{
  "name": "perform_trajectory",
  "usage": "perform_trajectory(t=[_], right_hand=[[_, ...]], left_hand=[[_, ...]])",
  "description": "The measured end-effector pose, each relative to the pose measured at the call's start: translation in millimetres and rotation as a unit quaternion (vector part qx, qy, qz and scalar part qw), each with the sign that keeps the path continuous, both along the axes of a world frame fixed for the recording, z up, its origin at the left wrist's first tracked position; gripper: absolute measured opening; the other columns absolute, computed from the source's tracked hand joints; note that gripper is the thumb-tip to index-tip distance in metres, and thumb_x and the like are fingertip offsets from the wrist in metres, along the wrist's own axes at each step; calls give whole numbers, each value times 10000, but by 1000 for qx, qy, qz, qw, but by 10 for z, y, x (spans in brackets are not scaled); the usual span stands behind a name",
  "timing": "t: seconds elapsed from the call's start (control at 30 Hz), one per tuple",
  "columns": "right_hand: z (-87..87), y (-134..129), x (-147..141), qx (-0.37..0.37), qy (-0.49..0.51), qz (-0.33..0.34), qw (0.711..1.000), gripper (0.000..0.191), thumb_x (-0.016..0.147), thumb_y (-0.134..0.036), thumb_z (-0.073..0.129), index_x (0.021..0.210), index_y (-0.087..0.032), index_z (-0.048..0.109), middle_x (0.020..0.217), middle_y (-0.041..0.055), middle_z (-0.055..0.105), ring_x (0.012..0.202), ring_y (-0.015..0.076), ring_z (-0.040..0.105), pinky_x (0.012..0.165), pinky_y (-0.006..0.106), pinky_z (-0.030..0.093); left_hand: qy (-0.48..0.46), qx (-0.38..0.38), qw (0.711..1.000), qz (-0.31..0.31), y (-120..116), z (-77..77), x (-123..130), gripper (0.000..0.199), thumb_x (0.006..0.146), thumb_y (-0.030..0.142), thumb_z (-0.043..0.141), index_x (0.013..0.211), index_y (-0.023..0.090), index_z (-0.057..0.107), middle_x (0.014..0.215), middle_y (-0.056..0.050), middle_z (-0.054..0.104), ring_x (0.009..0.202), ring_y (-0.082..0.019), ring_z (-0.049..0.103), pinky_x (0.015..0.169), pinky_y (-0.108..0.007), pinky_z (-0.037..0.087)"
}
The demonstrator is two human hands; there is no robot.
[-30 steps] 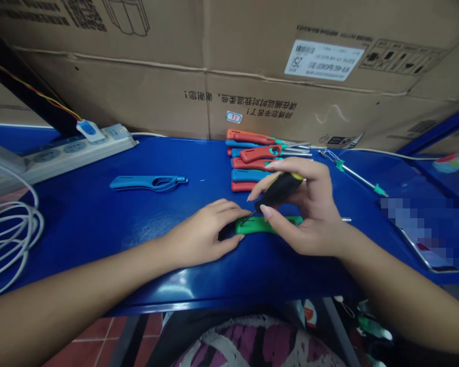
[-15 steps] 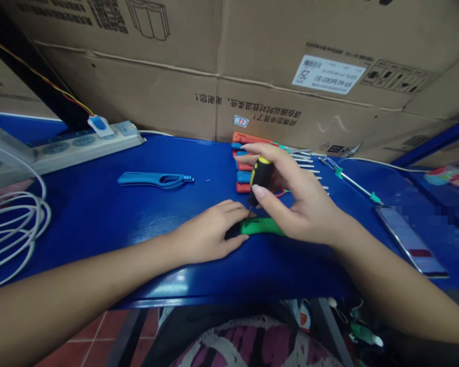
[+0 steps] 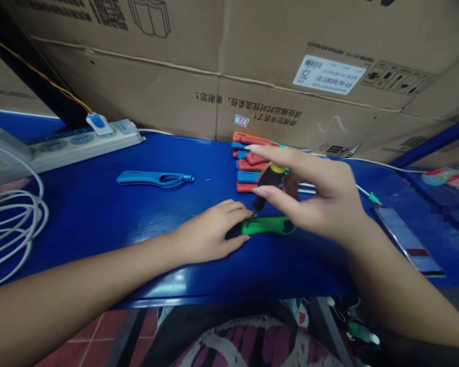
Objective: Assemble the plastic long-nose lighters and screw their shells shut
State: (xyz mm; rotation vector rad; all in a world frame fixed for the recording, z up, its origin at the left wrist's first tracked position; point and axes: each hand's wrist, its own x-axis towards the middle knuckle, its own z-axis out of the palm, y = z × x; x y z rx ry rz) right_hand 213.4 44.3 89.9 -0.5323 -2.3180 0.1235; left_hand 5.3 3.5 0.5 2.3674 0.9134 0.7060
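A green lighter handle (image 3: 268, 226) lies flat on the blue table near its front edge. The thumb and fingers of my left hand (image 3: 214, 232) pinch its left end, where a dark part shows between them. My right hand (image 3: 323, 196) holds a short black-and-yellow screwdriver (image 3: 268, 182), which leans to the right. Its thin shaft points down at the left end of the green handle; I cannot tell whether the tip sits in a screw. Beyond lie several red and blue lighters (image 3: 248, 177), partly hidden by my right hand.
A blue lighter (image 3: 145, 178) lies left of centre, with a tiny metal pin (image 3: 208, 179) beside it. A power strip (image 3: 82, 140) and coiled white cable (image 3: 17, 219) are at the left. A phone (image 3: 407, 242) lies at the right. A cardboard box (image 3: 156, 81) stands behind.
My right hand has shifted to the right and the screwdriver has tipped from nearly upright to a rightward lean. More of the green handle shows. My left hand stays in place.
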Motion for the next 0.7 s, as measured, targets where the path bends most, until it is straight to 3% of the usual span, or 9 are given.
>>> perform_trajectory(t=[0.1, 0.2, 0.27, 0.37, 0.43, 0.53, 0.6, 0.63, 0.7], right_hand=[[-39, 29, 10, 58, 24, -59, 996, 370, 946, -327, 670, 1309, -259, 671, 1155, 47, 776, 1028, 235, 734, 933, 370, 588], [-55, 74, 21, -49, 1, -13, 999, 438, 1030, -271, 482, 1462, -231, 535, 1334, 69, 696, 1083, 210, 717, 946, 367, 584], [-57, 108, 33, -99, -9, 16, 995, 428, 1024, -292, 511, 1443, -216, 544, 1346, 73, 687, 1046, 191, 726, 883, 326, 602], [-63, 142, 57, -16, 11, -21, 1000, 408, 912, -452, 707, 1228, -196, 686, 1170, 65, 768, 988, 208, 743, 867, 312, 598], [-57, 147, 72, 47, 0, -45, 998, 455, 911, -508, 689, 1235, -188, 684, 1139, 71, 778, 987, 216, 744, 918, 334, 582], [-13, 140, 87, -7, -17, 15, 1000, 396, 1041, -358, 472, 1378, -185, 591, 1240, 74, 740, 1076, 189, 717, 972, 350, 563], [16, 138, 91, -60, -13, 68, 996, 372, 1055, -293, 430, 1379, -193, 584, 1252, 61, 728, 1078, 167, 712, 936, 333, 578], [22, 137, 91, -56, -8, 82, 995, 346, 1048, -322, 471, 1339, -197, 611, 1217, 52, 739, 1038, 160, 720, 897, 317, 588], [16, 132, 87, 24, 2, 68, 997, 321, 990, -416, 603, 1202, -188, 681, 1067, 38, 769, 912, 154, 735, 816, 294, 598]], left_hand=[[4, 3, 1000, -1, 2, 9, -2, 389, 950, 231, 625, 1333, 186, 576, 1232, -105, 651, 1182, -261, 593, 1047, -443, 506], [8, 4, 1000, -1, 3, 24, -2, 391, 953, 230, 624, 1339, 192, 571, 1172, -94, 665, 1139, -253, 613, 1014, -429, 527], [11, 7, 1000, -1, 3, 28, -3, 400, 955, 236, 626, 1348, 199, 565, 1179, -93, 667, 1145, -252, 613, 1017, -429, 527], [13, 14, 1000, -2, 5, 17, -2, 405, 964, 255, 623, 1360, 203, 556, 1222, -98, 658, 1180, -255, 602, 1044, -441, 517], [16, 20, 1000, -1, 8, 6, 1, 391, 969, 261, 618, 1350, 195, 560, 1229, -101, 657, 1192, -255, 598, 1055, -444, 512], [12, 31, 999, 0, 12, -1, 8, 359, 972, 266, 618, 1321, 195, 576, 1206, -96, 668, 1167, -248, 609, 1035, -422, 524], [12, 34, 999, 4, 13, 3, 12, 337, 972, 276, 618, 1297, 192, 591, 1176, -94, 674, 1134, -246, 624, 1004, -409, 539], [15, 35, 999, 5, 13, 7, 13, 329, 973, 284, 615, 1287, 188, 596, 1164, -96, 676, 1123, -248, 629, 993, -408, 543], [22, 34, 999, 7, 12, 14, 14, 321, 979, 294, 603, 1279, 180, 602, 1169, -101, 675, 1119, -253, 634, 986, -415, 544]])
